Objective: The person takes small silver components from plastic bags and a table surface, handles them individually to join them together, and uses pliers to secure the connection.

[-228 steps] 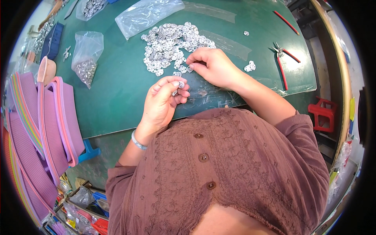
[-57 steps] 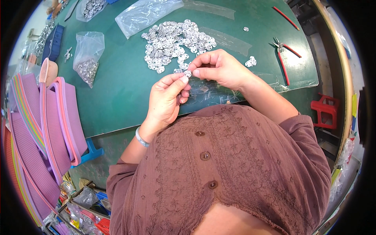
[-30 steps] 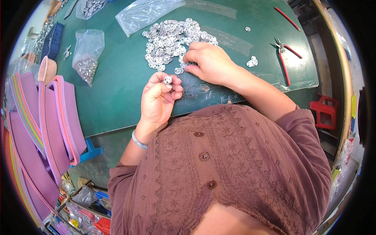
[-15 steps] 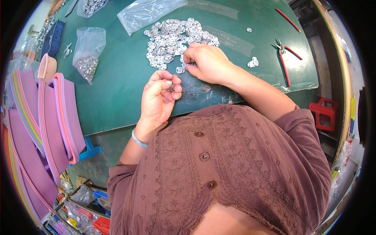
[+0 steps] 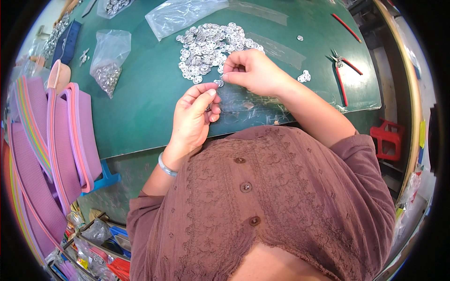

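Note:
A heap of small round openwork metal discs (image 5: 201, 49) lies on the green table. My left hand (image 5: 194, 110) is at the near side of the heap, fingers curled and thumb against the index finger. A small dark metal piece shows in its curled fingers, too covered to name. My right hand (image 5: 251, 72) is closed in a pinch at the heap's near right edge; what its fingertips hold, if anything, is hidden. One or two loose discs (image 5: 219, 83) are between the two hands, right by the left fingertips.
Red-handled pliers (image 5: 344, 70) lie at the right, near a small group of discs (image 5: 304, 76). A clear bag of metal parts (image 5: 108, 77) and a flat plastic bag (image 5: 185, 16) rest beyond. Purple foam-like straps (image 5: 82, 131) crowd the left edge; a red stool (image 5: 388, 139) stands right.
My right hand has drawn back slightly from the heap, its fingers pinched. The left hand has turned a little, thumb now against the index finger and nearer the loose discs.

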A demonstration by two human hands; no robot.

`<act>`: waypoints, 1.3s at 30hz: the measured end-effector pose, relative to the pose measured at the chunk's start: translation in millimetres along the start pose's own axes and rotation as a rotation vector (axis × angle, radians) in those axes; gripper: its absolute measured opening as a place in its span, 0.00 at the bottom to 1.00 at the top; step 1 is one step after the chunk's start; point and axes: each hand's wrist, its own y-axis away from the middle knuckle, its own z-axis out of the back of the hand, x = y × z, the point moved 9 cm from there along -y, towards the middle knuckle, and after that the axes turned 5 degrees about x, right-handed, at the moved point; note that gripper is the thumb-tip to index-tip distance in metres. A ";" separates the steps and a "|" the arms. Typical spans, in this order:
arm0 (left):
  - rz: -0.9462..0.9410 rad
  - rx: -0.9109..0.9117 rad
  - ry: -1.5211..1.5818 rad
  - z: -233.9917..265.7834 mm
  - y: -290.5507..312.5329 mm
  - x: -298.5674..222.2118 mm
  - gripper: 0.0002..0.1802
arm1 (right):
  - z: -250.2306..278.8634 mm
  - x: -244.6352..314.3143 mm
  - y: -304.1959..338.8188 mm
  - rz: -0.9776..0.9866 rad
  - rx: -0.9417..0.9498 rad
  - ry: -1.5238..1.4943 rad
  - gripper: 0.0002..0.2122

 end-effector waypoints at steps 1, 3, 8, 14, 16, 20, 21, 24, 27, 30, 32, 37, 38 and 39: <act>-0.002 -0.001 0.000 -1.5 -0.1 -0.8 0.08 | -3.1 -4.6 2.0 -0.054 0.039 -0.270 0.04; 0.004 0.029 -0.021 -7.1 -0.8 -1.4 0.09 | -4.4 -2.4 8.6 -0.087 0.009 -0.471 0.04; -0.018 0.047 -0.032 -15.1 -0.6 -0.5 0.08 | -8.2 0.8 19.8 -0.136 -0.006 -0.739 0.03; -0.040 0.032 -0.039 -13.8 -1.7 0.2 0.06 | -11.0 -3.2 23.0 -0.125 0.011 -0.769 0.03; -0.041 0.031 -0.043 -14.3 -1.3 0.2 0.06 | -12.3 -7.6 23.3 -0.131 0.008 -0.774 0.03; -0.051 0.035 -0.046 -14.9 -0.5 -0.8 0.05 | -14.6 -7.2 24.8 -0.131 0.030 -0.761 0.03; -0.045 0.035 -0.051 -15.0 -0.4 -0.5 0.06 | -14.3 -6.0 25.7 -0.131 0.029 -0.762 0.03; -0.001 0.020 -0.003 -16.3 -1.0 4.0 0.06 | -15.2 -3.2 27.8 -0.135 0.020 -0.748 0.03; 0.004 -0.006 0.037 -16.5 -2.2 4.8 0.06 | -15.0 -3.2 28.5 -0.136 -0.019 -0.704 0.04; -0.061 0.000 -0.032 -15.6 -3.6 1.8 0.06 | -12.1 -4.5 28.5 -0.121 -0.080 -0.634 0.05; -0.074 0.002 -0.052 -13.7 -5.2 -0.2 0.06 | -14.1 -5.1 29.2 -0.140 -0.073 -0.655 0.05; -0.081 0.005 -0.110 -13.7 -5.6 -7.2 0.04 | -14.2 2.7 29.6 -0.100 0.002 -0.660 0.04; -0.087 0.007 -0.117 -13.5 -5.0 -8.2 0.04 | -14.7 4.0 29.8 -0.101 0.019 -0.643 0.04; -0.094 0.009 -0.124 -13.5 -4.5 -9.0 0.04 | -14.3 4.1 29.7 -0.101 0.020 -0.643 0.04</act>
